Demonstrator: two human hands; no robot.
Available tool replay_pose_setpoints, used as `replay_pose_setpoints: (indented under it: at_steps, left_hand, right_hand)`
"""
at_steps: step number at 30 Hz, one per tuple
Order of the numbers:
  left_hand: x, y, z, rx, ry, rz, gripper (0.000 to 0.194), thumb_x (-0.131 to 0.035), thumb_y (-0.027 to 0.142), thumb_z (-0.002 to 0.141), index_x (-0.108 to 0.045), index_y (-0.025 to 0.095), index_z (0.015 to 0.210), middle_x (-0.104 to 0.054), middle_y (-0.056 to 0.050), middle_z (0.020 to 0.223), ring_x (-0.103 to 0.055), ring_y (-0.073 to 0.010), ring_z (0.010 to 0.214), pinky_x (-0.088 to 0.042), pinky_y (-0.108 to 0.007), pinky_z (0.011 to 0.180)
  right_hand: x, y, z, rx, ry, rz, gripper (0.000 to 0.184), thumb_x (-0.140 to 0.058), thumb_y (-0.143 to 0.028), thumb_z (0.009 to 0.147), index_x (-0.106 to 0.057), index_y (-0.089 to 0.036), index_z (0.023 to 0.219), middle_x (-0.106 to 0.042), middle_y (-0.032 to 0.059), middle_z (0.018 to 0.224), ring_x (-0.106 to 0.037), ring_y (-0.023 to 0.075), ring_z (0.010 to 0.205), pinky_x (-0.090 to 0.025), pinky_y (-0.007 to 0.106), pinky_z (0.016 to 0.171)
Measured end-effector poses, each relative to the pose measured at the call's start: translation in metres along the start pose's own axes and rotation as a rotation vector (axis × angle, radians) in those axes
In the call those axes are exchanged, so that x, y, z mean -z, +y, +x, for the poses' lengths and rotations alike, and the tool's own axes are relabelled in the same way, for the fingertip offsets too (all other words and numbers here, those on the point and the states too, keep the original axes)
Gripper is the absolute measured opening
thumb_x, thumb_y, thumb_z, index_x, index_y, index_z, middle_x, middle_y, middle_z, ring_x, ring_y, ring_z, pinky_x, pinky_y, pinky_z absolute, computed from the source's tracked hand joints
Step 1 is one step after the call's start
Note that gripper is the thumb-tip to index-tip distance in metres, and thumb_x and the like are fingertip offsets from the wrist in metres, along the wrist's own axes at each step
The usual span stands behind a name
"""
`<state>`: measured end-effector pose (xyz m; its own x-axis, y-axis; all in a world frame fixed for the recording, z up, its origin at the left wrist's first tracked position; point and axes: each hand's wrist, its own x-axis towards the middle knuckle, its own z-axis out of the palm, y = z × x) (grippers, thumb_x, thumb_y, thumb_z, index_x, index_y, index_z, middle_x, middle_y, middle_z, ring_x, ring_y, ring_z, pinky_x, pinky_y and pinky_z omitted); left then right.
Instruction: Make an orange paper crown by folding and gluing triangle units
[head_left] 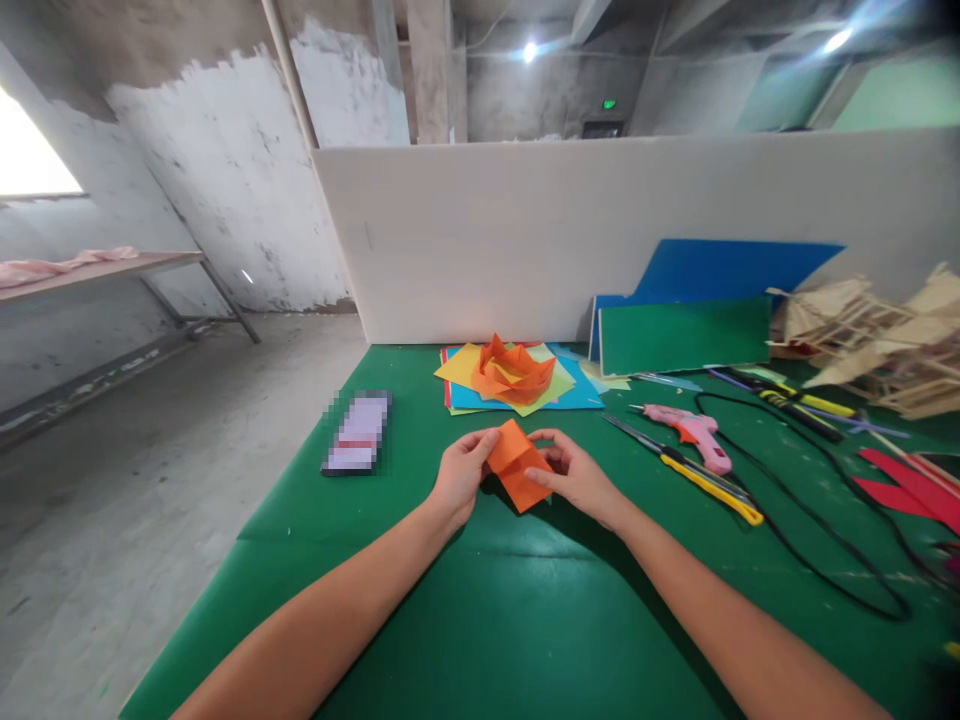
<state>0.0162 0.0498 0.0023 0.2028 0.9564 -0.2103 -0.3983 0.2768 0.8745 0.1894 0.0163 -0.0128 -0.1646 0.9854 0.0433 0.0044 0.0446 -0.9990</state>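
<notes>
A folded orange paper (516,463) is held just above the green table (420,600) between both hands. My left hand (459,477) pinches its left edge with thumb and fingers closed on it. My right hand (574,475) grips its right side, thumb on top. Behind them, a folded orange paper shape (513,372) sits on a stack of coloured paper sheets (517,390).
A phone (358,432) lies to the left. To the right lie a pink glue gun (694,434), a yellow utility knife (705,475), a black cable (810,520), red paper pieces (911,487) and a stick model (870,340). Green and blue boards (682,335) lean on the white partition (525,230).
</notes>
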Motion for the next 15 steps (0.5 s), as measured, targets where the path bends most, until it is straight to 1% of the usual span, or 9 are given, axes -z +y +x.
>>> replay_pose_setpoints:
  at_steps: [2, 4, 7, 8, 9, 10, 12, 15]
  left_hand:
    - [0.002, 0.000, 0.001, -0.003, 0.012, -0.006, 0.030, -0.076, 0.033, 0.070, -0.067, 0.012, 0.089, -0.068, -0.005, 0.085, -0.062, -0.0119, 0.074, -0.051, -0.022, 0.069]
    - [0.003, 0.000, 0.000, -0.001, -0.018, 0.015, 0.029, -0.073, 0.026, 0.073, -0.064, 0.014, 0.097, -0.067, -0.005, 0.090, -0.063, -0.0126, 0.076, -0.052, -0.023, 0.067]
    - [0.002, 0.002, -0.003, 0.019, -0.113, 0.072, 0.044, -0.072, 0.016, 0.072, -0.058, 0.021, 0.113, -0.064, -0.004, 0.096, -0.064, -0.0136, 0.077, -0.054, -0.025, 0.067]
    - [0.002, 0.003, -0.005, 0.026, -0.148, 0.100, 0.046, -0.073, 0.015, 0.071, -0.058, 0.022, 0.114, -0.063, -0.003, 0.097, -0.064, -0.0136, 0.077, -0.055, -0.026, 0.068]
    - [0.001, 0.003, -0.006, 0.031, -0.181, 0.130, 0.044, -0.074, 0.016, 0.070, -0.060, 0.021, 0.111, -0.063, -0.003, 0.098, -0.064, -0.0135, 0.077, -0.055, -0.027, 0.069]
    - [0.000, 0.004, -0.007, 0.035, -0.216, 0.162, 0.039, -0.075, 0.019, 0.070, -0.063, 0.019, 0.107, -0.063, -0.004, 0.097, -0.064, -0.0135, 0.078, -0.055, -0.027, 0.071]
    - [-0.001, 0.005, -0.009, 0.051, -0.277, 0.217, 0.031, -0.075, 0.032, 0.070, -0.066, 0.014, 0.095, -0.065, -0.006, 0.092, -0.064, -0.0144, 0.078, -0.055, -0.028, 0.074]
    - [-0.001, 0.002, -0.008, 0.073, -0.327, 0.288, 0.044, -0.069, 0.053, 0.072, -0.069, 0.010, 0.081, -0.068, -0.009, 0.084, -0.064, -0.0163, 0.076, -0.054, -0.028, 0.074]
  right_hand:
    - [0.003, 0.001, 0.001, -0.003, 0.037, -0.006, 0.050, -0.075, -0.039, 0.067, -0.049, -0.024, 0.106, -0.062, -0.0031, 0.074, -0.060, 0.0166, 0.069, -0.045, 0.028, 0.064]
    - [0.007, 0.000, 0.002, -0.016, 0.125, 0.021, 0.050, -0.076, -0.039, 0.066, -0.048, -0.024, 0.105, -0.061, -0.0039, 0.071, -0.061, 0.0167, 0.068, -0.046, 0.028, 0.064]
    - [0.015, -0.001, 0.004, -0.020, 0.267, 0.102, 0.054, -0.078, -0.040, 0.063, -0.047, -0.024, 0.105, -0.064, -0.0035, 0.074, -0.062, 0.0169, 0.068, -0.047, 0.029, 0.066]
    - [0.017, -0.001, 0.005, -0.014, 0.299, 0.131, 0.056, -0.078, -0.041, 0.062, -0.046, -0.025, 0.106, -0.065, -0.0030, 0.076, -0.062, 0.0175, 0.070, -0.048, 0.030, 0.067]
    - [0.020, -0.002, 0.005, -0.006, 0.327, 0.155, 0.058, -0.079, -0.041, 0.061, -0.046, -0.025, 0.106, -0.065, -0.0025, 0.078, -0.063, 0.0180, 0.071, -0.049, 0.031, 0.068]
    - [0.022, -0.002, 0.006, 0.001, 0.350, 0.169, 0.059, -0.080, -0.041, 0.060, -0.046, -0.025, 0.106, -0.066, -0.0021, 0.078, -0.063, 0.0184, 0.071, -0.049, 0.031, 0.068]
    - [0.025, -0.002, 0.006, 0.020, 0.383, 0.164, 0.059, -0.080, -0.042, 0.059, -0.047, -0.024, 0.105, -0.066, -0.0016, 0.078, -0.063, 0.0186, 0.070, -0.049, 0.031, 0.067]
    - [0.027, -0.001, 0.007, 0.059, 0.429, 0.124, 0.057, -0.079, -0.044, 0.061, -0.049, -0.024, 0.105, -0.065, -0.0017, 0.076, -0.063, 0.0184, 0.070, -0.049, 0.031, 0.067]
